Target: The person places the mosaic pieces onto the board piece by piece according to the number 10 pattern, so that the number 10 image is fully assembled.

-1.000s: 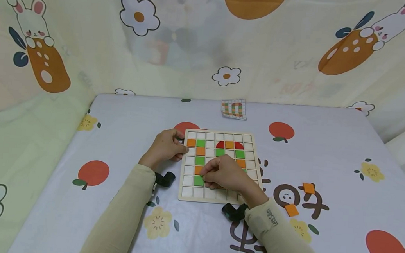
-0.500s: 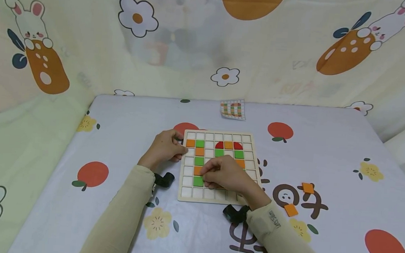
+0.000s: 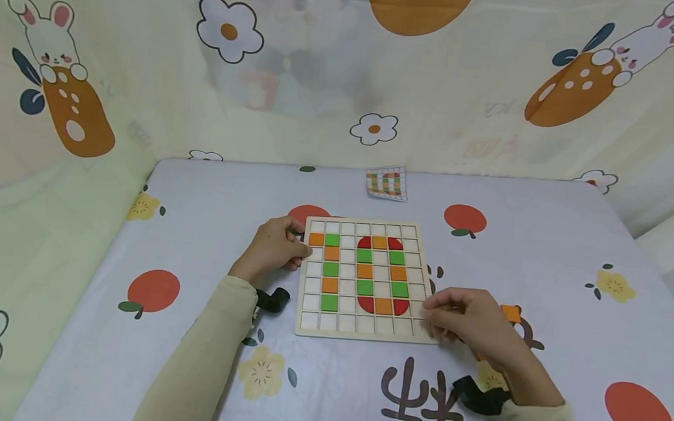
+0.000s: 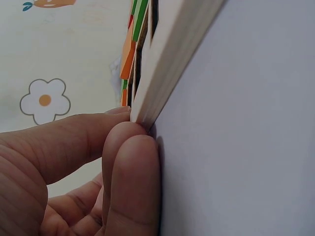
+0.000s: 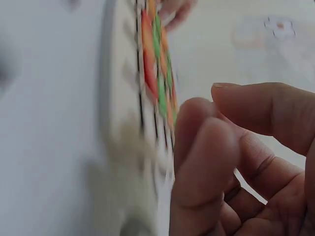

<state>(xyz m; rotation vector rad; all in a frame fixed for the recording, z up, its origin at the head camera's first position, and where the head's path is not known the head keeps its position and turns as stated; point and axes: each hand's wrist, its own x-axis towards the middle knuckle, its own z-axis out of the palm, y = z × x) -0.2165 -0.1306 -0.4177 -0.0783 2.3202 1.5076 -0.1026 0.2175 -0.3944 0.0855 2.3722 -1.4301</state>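
A square wooden grid board (image 3: 363, 335) lies on the table, with orange, green and red tiles in some of its cells. One column of orange and green squares (image 3: 330, 269) stands at its left, with an orange tile beside the top. A ring with red rounded corners (image 3: 365, 242) fills part of the right side. My left hand (image 3: 270, 248) pinches the board's left edge between thumb and fingers, seen close in the left wrist view. Just off the right edge, my right hand (image 3: 476, 321) has loosely bent fingers (image 5: 204, 167) and holds nothing, thumb apart from them.
A loose orange tile (image 3: 510, 312) lies beyond the right hand, and another is mostly hidden under that hand. A small printed card (image 3: 387, 183) with a coloured grid pattern lies near the table's back edge. A patterned curtain (image 3: 298, 90) hangs behind.
My right hand has lifted off the middle of the board and moved right to its edge, uncovering the ring's lower part and an orange tile between two red ones. The left hand stays put.
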